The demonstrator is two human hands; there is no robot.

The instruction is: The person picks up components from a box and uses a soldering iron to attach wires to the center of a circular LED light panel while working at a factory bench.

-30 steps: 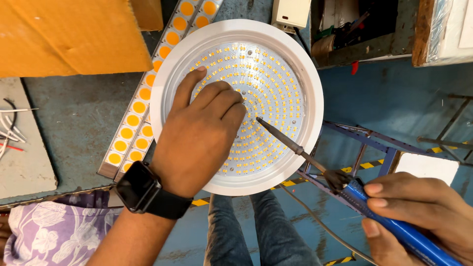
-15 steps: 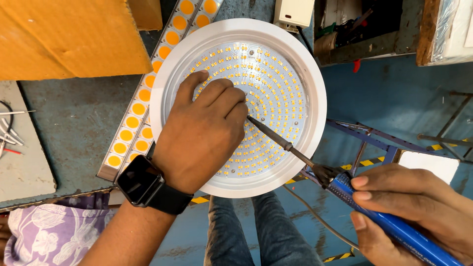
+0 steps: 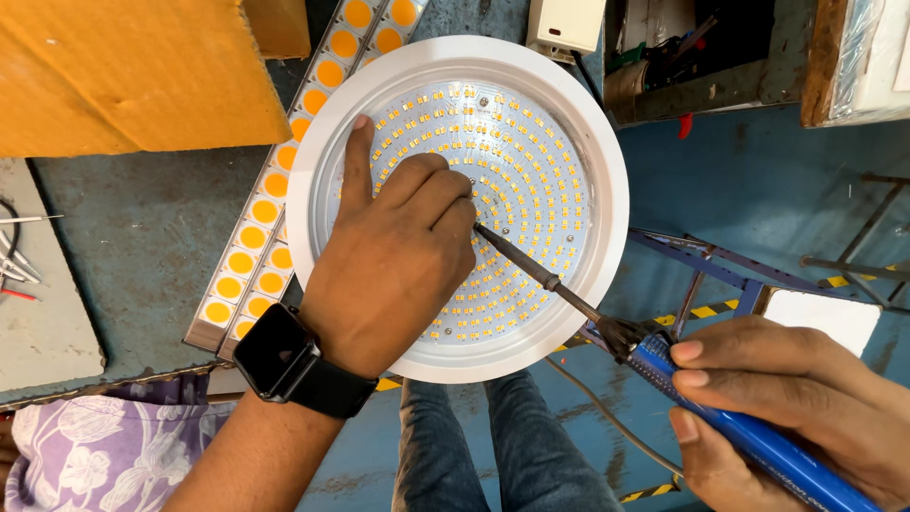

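A round white lamp housing (image 3: 607,171) holds a disc board (image 3: 531,180) covered with several rings of small yellow LED chips. My left hand (image 3: 393,261), with a black smartwatch (image 3: 280,360) on its wrist, rests flat on the left half of the board, index finger pointing up. My right hand (image 3: 787,398) grips a blue-handled soldering iron (image 3: 739,431). The iron's dark tip (image 3: 483,229) touches the board near its centre, right beside my left fingertips.
A strip of larger orange LED modules (image 3: 275,185) lies under the lamp's left side on the blue-grey bench (image 3: 142,246). A cardboard box (image 3: 123,66) is at the top left, a white box (image 3: 566,24) at the top, loose wires (image 3: 14,256) at the left edge.
The iron's tip has slid up and left across the board toward its centre. My left hand has shifted slightly, staying on the board.
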